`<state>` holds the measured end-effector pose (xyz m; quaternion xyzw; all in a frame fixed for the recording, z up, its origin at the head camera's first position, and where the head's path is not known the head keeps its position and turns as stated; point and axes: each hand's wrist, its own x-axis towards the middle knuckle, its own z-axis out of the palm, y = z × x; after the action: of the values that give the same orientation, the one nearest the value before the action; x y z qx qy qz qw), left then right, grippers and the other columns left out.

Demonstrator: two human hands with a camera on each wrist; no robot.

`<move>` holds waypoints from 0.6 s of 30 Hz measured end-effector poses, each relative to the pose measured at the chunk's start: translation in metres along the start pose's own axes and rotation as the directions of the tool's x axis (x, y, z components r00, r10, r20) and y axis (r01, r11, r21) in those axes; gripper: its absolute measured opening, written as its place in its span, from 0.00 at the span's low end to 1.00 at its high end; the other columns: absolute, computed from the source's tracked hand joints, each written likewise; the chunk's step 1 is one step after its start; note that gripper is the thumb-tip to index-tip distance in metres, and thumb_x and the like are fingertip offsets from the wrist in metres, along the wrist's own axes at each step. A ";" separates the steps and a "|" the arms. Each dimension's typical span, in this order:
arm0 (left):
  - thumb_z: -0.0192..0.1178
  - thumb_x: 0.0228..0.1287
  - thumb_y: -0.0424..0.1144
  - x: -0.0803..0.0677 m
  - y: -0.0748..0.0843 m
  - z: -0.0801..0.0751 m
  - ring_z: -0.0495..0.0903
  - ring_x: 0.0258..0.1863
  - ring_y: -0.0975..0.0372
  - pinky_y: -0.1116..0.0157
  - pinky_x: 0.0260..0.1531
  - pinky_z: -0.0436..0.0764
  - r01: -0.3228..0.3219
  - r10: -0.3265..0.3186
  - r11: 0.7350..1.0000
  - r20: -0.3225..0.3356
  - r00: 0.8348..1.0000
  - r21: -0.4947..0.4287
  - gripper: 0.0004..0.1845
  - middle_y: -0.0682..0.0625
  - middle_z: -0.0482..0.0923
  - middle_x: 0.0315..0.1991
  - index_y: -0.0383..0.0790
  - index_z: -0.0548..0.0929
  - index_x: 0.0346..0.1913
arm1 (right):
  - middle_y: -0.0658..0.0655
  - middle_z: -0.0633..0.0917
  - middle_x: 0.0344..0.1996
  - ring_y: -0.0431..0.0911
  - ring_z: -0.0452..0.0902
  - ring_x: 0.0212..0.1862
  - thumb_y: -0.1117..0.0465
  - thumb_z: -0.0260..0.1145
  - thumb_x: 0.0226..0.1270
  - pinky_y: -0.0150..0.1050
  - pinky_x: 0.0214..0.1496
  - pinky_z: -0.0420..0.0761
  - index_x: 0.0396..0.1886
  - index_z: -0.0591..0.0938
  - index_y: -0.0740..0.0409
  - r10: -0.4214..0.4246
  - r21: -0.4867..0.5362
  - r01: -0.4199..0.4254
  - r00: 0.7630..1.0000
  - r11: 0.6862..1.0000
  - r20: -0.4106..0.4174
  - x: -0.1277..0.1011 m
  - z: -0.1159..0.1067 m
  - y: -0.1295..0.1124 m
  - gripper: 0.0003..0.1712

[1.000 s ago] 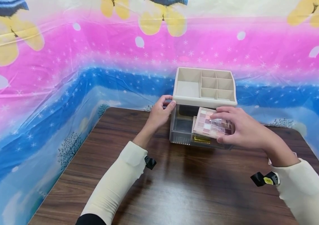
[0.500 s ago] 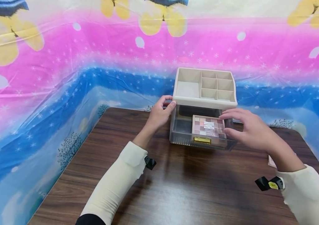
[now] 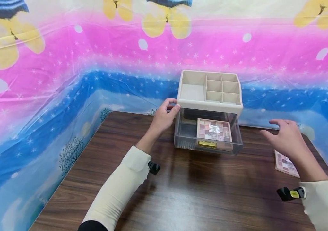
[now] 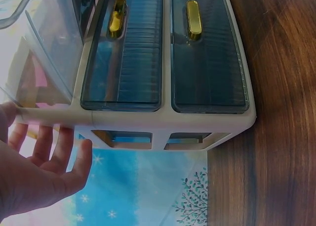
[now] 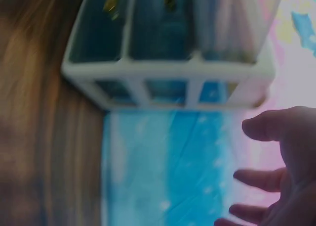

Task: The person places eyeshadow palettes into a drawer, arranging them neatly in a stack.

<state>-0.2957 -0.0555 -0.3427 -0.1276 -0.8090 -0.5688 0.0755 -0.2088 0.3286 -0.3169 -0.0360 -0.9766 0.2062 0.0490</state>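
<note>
Since the earlier frame, right hand [image 3: 285,139] has withdrawn rightward, fingers relaxed, empty. Left hand [image 3: 164,117] grips beige plastic drawer organizer [image 3: 210,96]. Pink rectangular eyeshadow palette [image 3: 213,130] lies flat in transparent open drawer [image 3: 187,141], long axis front-to-back. Second palette [image 3: 286,163] lies on the table, far right.

Cream organiser [image 3: 210,104], clear drawer [image 3: 208,146] with gold handle [image 3: 207,144]; pink-toned palette [image 3: 214,130]; dark wood-grain table [image 3: 187,192].
</note>
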 end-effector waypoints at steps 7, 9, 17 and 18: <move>0.54 0.78 0.51 0.000 0.000 0.000 0.79 0.60 0.49 0.48 0.58 0.80 0.000 0.000 1.000 0.000 1.000 -0.002 0.18 0.40 0.79 0.59 0.48 0.75 0.63 | 0.93 0.49 0.66 0.88 0.46 0.63 0.30 0.52 0.72 0.79 0.58 0.59 0.75 0.48 0.82 0.203 -0.084 -0.191 0.965 0.978 0.166 0.003 0.020 0.056 0.61; 0.54 0.78 0.51 -0.001 0.000 -0.001 0.79 0.60 0.49 0.47 0.58 0.80 0.000 0.000 1.000 0.001 1.000 -0.003 0.18 0.41 0.79 0.60 0.48 0.75 0.63 | 0.95 0.45 0.65 0.90 0.44 0.63 0.29 0.52 0.72 0.79 0.58 0.59 0.75 0.45 0.83 0.266 -0.102 -0.250 0.940 0.963 0.214 0.004 0.028 0.071 0.63; 0.54 0.78 0.51 -0.001 0.000 -0.001 0.78 0.61 0.49 0.47 0.59 0.80 -0.001 0.001 1.000 0.005 1.000 0.001 0.18 0.41 0.79 0.60 0.48 0.75 0.63 | 0.95 0.53 0.55 0.87 0.54 0.56 0.28 0.56 0.68 0.77 0.55 0.67 0.71 0.46 0.86 0.443 -0.181 -0.406 0.846 0.896 0.297 0.005 0.055 0.109 0.66; 0.54 0.78 0.51 0.000 0.000 -0.001 0.78 0.61 0.49 0.47 0.59 0.80 -0.001 0.001 1.000 0.004 1.000 0.002 0.18 0.41 0.79 0.60 0.48 0.75 0.62 | 0.93 0.54 0.53 0.86 0.56 0.56 0.28 0.56 0.67 0.76 0.55 0.68 0.70 0.47 0.87 0.459 -0.190 -0.420 0.838 0.888 0.295 0.005 0.058 0.112 0.66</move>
<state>-0.2954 -0.0561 -0.3426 -0.1290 -0.8097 -0.5676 0.0744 -0.2145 0.4085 -0.4147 -0.2269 -0.9466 0.1568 -0.1669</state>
